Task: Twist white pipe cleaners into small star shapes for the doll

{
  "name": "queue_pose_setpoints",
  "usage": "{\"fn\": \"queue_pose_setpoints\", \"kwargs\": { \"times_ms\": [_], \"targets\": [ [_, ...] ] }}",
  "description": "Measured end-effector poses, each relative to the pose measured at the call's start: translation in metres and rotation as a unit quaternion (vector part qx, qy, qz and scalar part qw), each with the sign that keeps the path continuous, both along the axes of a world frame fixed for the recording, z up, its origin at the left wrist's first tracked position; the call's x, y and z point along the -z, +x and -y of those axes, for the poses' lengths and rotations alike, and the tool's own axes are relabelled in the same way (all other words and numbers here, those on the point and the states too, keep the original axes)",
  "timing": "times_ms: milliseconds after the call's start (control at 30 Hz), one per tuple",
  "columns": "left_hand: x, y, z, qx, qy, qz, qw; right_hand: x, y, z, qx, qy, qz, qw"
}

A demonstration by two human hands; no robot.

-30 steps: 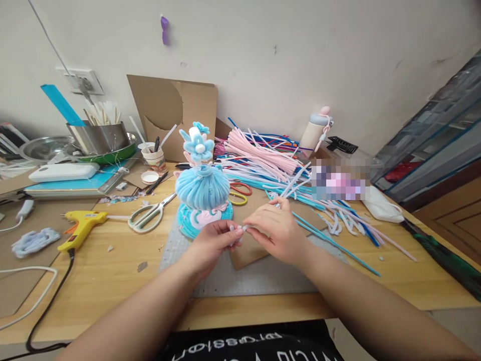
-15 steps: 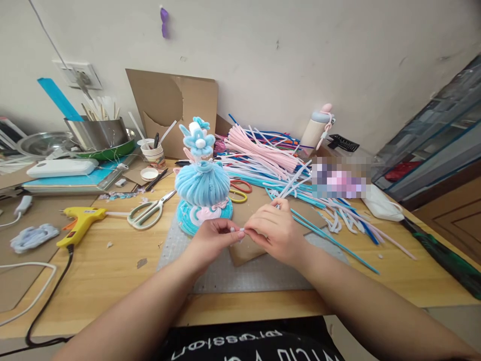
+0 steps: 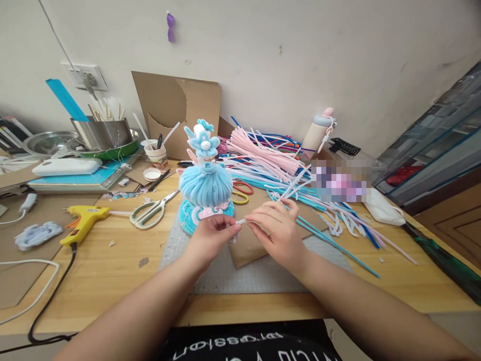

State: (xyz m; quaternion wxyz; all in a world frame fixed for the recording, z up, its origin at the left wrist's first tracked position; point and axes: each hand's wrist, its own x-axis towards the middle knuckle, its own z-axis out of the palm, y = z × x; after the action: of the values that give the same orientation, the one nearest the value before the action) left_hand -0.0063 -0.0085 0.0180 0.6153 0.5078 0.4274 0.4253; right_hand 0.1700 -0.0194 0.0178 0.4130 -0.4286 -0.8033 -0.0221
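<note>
Between the fingertips of both hands is a short white pipe cleaner (image 3: 241, 221). My left hand (image 3: 215, 234) pinches one end with thumb and forefinger. Thumb and fingers of my right hand (image 3: 277, 229) close on the other end. White stems (image 3: 295, 186) show behind the right knuckles; whether that hand also holds them I cannot tell. Just beyond the left hand stands a blue fluffy pipe-cleaner figure (image 3: 206, 184) with a flower (image 3: 204, 144) near its top, on a round blue base (image 3: 186, 218). A piece of cardboard (image 3: 248, 248) lies under the hands on a grey cutting mat (image 3: 218, 276).
Bundled pipe cleaners (image 3: 263, 153) in pink, white and blue cover the back right. Left of the figure lie scissors (image 3: 150, 213) and a yellow glue gun (image 3: 84, 223) with its cord. A bottle (image 3: 317, 133) and a green-handled tool (image 3: 443, 263) are at right.
The fingertips have drawn slightly apart, so more of the white pipe cleaner shows between them. The right fingers have loosened a little, and the whole view has shifted slightly.
</note>
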Motion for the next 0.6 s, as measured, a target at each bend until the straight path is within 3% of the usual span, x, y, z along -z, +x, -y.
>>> {"fn": "queue_pose_setpoints", "kwargs": {
  "times_ms": [233, 433, 600],
  "targets": [
    [0.0019, 0.0031, 0.0027, -0.006, -0.057, 0.068, 0.996, 0.001, -0.0047, 0.0036, -0.026, -0.037, -0.038, 0.998],
    [0.0019, 0.0039, 0.0027, -0.001, -0.05, 0.087, 0.995, 0.0053, -0.0072, 0.0026, -0.072, -0.074, -0.068, 0.992],
    [0.0014, 0.0038, 0.0029, -0.029, -0.038, 0.081, 0.996, 0.0078, -0.0091, 0.0, -0.104, -0.192, -0.17, 0.961]
  ]
}}
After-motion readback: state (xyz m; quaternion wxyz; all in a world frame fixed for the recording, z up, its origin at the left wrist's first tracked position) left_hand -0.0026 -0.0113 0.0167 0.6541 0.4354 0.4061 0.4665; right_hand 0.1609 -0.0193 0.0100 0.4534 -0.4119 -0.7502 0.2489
